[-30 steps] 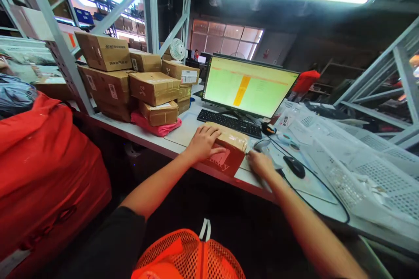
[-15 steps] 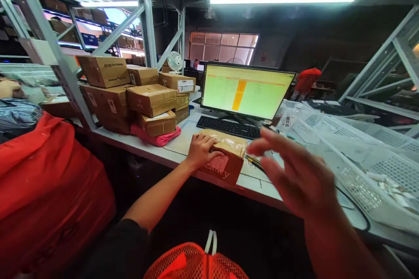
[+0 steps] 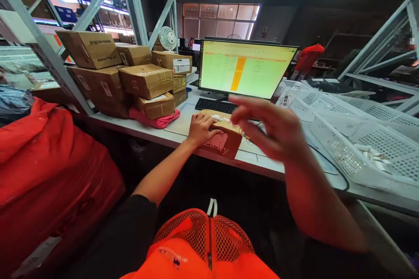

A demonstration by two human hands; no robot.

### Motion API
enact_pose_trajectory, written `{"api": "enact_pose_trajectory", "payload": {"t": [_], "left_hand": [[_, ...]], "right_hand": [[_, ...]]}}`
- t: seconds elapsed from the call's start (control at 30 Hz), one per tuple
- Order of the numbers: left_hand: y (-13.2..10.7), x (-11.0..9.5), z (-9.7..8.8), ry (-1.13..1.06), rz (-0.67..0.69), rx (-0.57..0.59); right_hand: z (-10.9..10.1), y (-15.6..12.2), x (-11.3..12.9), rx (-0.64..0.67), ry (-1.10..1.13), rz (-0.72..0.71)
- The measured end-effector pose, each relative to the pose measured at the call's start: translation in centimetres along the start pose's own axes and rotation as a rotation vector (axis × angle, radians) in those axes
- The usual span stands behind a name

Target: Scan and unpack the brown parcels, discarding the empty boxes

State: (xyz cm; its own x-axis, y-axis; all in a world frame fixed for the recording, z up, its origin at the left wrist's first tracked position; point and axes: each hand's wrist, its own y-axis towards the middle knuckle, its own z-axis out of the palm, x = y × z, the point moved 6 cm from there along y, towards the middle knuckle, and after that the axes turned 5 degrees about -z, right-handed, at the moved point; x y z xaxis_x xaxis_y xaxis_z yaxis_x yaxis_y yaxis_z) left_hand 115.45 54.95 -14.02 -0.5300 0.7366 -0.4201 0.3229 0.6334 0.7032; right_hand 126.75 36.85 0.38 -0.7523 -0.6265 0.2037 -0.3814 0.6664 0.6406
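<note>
A small cardboard parcel (image 3: 224,141) with a red printed front and clear tape on top lies at the near edge of the white desk (image 3: 144,130). My left hand (image 3: 200,129) rests on its left end, fingers curled over the top and gripping it. My right hand (image 3: 273,127) hovers in the air above and to the right of the parcel, fingers spread and blurred by motion, holding nothing. It covers part of the black keyboard (image 3: 214,105) behind the parcel.
A monitor (image 3: 246,69) with a green spreadsheet stands behind. Several stacked cardboard boxes (image 3: 124,80) and a pink bag (image 3: 153,120) fill the desk's left. White perforated trays (image 3: 356,139) lie right. A large red sack (image 3: 49,174) sits at left. A person in red (image 3: 307,67) stands far back.
My right hand left the desk beside the parcel, rose and swung left over it. My left hand stayed on the parcel. The view tilted down slightly.
</note>
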Motion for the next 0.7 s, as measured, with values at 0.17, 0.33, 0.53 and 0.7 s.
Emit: {"api": "enact_pose_trajectory", "payload": {"t": [0.17,0.33,0.53,0.7], "left_hand": [[0.0,-0.4,-0.3,0.134,0.029,-0.066],[-0.3,-0.5,0.0,0.18,0.074,-0.094],[0.1,-0.7,-0.1,0.216,0.082,-0.112],[0.2,-1.0,0.1,0.262,0.046,-0.1]], "right_hand": [[8.6,7.0,-14.4,0.327,-0.298,0.178],[11.8,7.9,-16.0,0.605,-0.511,0.14],[12.1,8.2,-13.6,0.689,-0.656,0.084],[12.3,8.7,-13.7,0.607,-0.699,0.13]]}}
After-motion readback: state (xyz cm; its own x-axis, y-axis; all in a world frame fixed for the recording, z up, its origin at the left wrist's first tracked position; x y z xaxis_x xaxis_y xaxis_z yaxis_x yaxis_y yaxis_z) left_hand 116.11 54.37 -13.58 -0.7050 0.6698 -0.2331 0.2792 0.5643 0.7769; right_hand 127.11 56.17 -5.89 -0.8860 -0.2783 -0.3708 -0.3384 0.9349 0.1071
